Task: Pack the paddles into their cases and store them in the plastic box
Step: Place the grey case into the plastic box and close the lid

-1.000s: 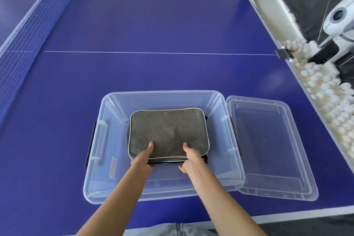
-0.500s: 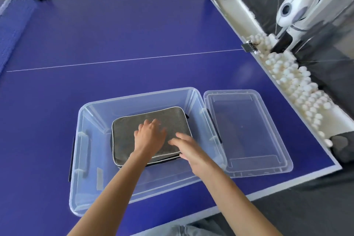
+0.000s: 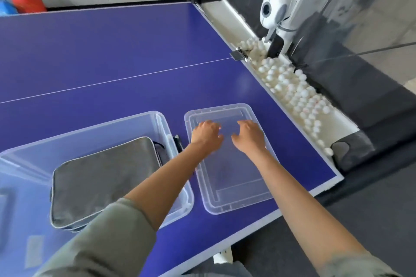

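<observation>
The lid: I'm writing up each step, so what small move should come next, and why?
Probably grip the lid by its edges and lift it. Both hands, left and right, hover over it, the grey case already lies in the box, which stands uncovered.

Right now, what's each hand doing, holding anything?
Left hand: open, fingers loosely bent over the lid, holding nothing.
Right hand: open, fingers loosely bent over the lid, holding nothing.

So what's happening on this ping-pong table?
A person is packing up. A grey paddle case already lies inside the clear plastic box. Both hands, the left hand and right hand, are now over the box's lid, which lies on the table beside it; the box is open.
</observation>
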